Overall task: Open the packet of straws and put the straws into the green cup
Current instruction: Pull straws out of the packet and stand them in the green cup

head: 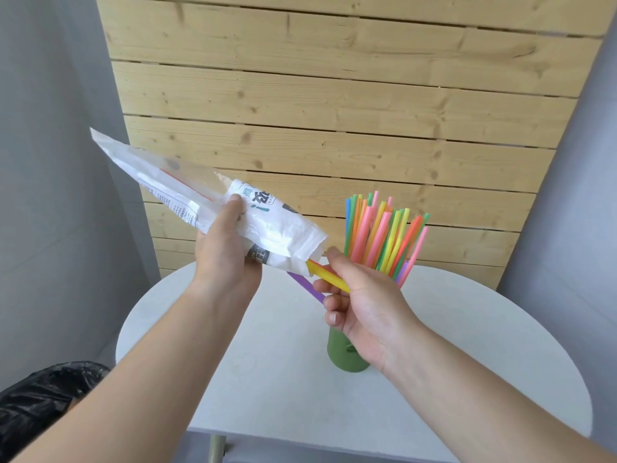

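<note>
Green and upright, the cup stands on the white round tabletop, and we take it as our mark for everything else. A bundle of straws in pink, yellow, orange, green and blue rises out of the cup, fanning upward; the right hand hides the cup's rim from us.

Above the cup and to its left, the left hand grips the packet round its middle, thumb pressed on the printed front. The packet is white, crumpled plastic, held clear of the tabletop and tilted, its open mouth at the lower end pointing down toward the cup, its far end slanting up and away from it.

Directly above the cup, the right hand pinches a yellow straw between thumb and curled fingers; the straw's other end is inside the packet's mouth. A purple straw also pokes out of that mouth and runs down behind the same fingers; we cannot tell whether they grip it too.

Behind the cup we see a pale wooden slatted panel against the grey wall. Far to the cup's left and nearer to us lies a black plastic bag
</note>
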`<state>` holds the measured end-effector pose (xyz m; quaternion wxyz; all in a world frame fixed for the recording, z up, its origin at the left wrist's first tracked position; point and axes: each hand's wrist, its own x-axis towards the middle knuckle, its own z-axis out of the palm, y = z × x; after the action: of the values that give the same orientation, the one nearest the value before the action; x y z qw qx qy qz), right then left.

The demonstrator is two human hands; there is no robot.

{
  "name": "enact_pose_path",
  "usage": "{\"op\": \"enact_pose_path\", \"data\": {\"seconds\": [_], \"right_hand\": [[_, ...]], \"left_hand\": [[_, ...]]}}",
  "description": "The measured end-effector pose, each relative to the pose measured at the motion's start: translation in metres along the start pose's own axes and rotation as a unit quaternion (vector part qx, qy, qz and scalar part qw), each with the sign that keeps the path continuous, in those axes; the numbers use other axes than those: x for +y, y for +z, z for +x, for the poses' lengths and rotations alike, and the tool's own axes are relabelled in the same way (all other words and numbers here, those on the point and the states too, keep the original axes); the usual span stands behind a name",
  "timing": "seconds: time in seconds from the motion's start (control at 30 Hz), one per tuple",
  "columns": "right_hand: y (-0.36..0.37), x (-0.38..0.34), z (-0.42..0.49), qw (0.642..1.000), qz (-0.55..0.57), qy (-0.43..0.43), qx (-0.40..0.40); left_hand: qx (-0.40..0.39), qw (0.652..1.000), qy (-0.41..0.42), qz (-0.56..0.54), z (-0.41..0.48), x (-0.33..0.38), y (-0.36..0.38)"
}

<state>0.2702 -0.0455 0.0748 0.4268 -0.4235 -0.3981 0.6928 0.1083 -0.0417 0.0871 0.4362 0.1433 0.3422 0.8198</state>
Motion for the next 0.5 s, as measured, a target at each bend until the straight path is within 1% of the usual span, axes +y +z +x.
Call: {"op": "enact_pose_path", "data": {"seconds": [0.1,0.2,0.37,0.5], "right_hand": [[-0.003,-0.002,0.0,0.999,-0.022,-0.022,-0.014],[-0.012,-0.012,0.002,0.994,-0.069,-0.082,0.001],[-0.035,-0.048,0.0,0.966,-0.18,-0.186,0.007],[-0.055,-0.084,-0.007,0.933,-0.256,-0.249,0.036]], "left_hand": [[-0.01,1.0,-0.004,-0.001,0.002,0.001,-0.001],[-0.014,0.999,-0.025,-0.024,0.006,0.004,-0.004],[0.011,0.997,-0.056,-0.053,0.01,0.007,-0.012],[0.016,0.996,-0.059,-0.062,0.013,0.008,-0.016]]}}
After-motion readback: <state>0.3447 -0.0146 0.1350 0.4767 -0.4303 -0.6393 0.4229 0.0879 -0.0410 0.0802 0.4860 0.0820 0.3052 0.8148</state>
